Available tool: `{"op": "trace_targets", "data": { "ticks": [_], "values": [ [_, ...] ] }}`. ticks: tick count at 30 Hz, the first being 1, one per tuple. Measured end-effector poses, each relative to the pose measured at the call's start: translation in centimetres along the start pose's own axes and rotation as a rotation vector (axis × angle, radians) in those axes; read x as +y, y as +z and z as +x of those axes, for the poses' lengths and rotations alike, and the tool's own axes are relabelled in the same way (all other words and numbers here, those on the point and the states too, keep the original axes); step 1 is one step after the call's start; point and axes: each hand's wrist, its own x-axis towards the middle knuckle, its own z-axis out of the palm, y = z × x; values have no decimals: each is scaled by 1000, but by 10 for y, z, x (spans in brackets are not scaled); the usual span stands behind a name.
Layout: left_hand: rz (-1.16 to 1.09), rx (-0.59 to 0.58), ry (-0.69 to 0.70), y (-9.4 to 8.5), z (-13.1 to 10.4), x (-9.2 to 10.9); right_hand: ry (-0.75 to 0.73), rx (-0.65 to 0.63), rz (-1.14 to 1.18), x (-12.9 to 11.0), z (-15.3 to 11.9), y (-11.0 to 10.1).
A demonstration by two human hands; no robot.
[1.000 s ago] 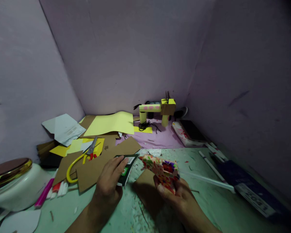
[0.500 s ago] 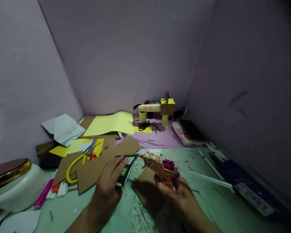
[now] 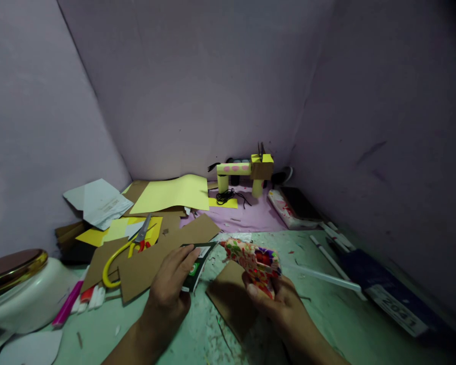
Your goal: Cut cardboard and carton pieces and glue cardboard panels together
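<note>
My right hand (image 3: 275,299) grips a glue gun (image 3: 256,258) covered in a bright floral pattern. Its nozzle points left, and a clear glue stick (image 3: 323,276) runs out of its back end. My left hand (image 3: 171,281) is closed around a dark green and white printed piece (image 3: 196,267), perhaps a small box or card. The nozzle tip sits close to the right edge of that piece; whether they touch I cannot tell. Below the glue gun a brown cardboard piece (image 3: 231,299) lies on the green tabletop (image 3: 213,329).
Yellow-handled scissors (image 3: 116,258) rest on cardboard and paper scraps at left. A white pot-like object (image 3: 34,286) and a pink marker (image 3: 67,304) stand nearer. Behind are a yellow sheet (image 3: 175,192), a paper animal figure (image 3: 233,169), black string (image 3: 230,196) and a phone (image 3: 300,203).
Hardly anything differs. The glue stick's far end has shifted slightly left and up, and the whole view has drifted a little; both hands keep their holds.
</note>
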Motion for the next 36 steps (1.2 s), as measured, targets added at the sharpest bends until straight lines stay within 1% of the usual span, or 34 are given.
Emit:
{"op": "trace_targets", "data": {
  "ticks": [2,5,8,10,12,15,19,21,25,27,30,33,36],
  "values": [
    [-16,20,-18,0,0,1,0,-8,-22,1,1,-2],
    [-15,-27,-17,-3,0,2,5,1,7,1,0,0],
    [4,-83,-1,-7,0,3,14,38,33,-1,-1,3],
    [8,-88,-9,-9,1,3,20,67,42,-1,-2,4],
    [12,-82,-6,-9,1,2,16,69,42,-2,-2,4],
    [16,-82,12,-8,0,1,27,47,58,-2,-2,3],
    [16,-95,-6,-7,-1,0,30,-46,71,2,-2,-1],
    [22,-97,-10,-7,0,1,46,-71,53,6,-2,-3],
    [23,-67,7,-7,3,2,75,-74,-5,11,-3,-4],
    [30,-72,10,-7,3,3,57,-76,-17,8,-4,-3],
    [56,-65,-25,-7,3,2,11,-73,12,-1,-4,-2],
    [85,-28,-48,-7,4,2,18,-48,141,-10,1,-6],
    [93,-6,-62,-11,9,7,85,66,207,-10,15,-17]
  ]
}}
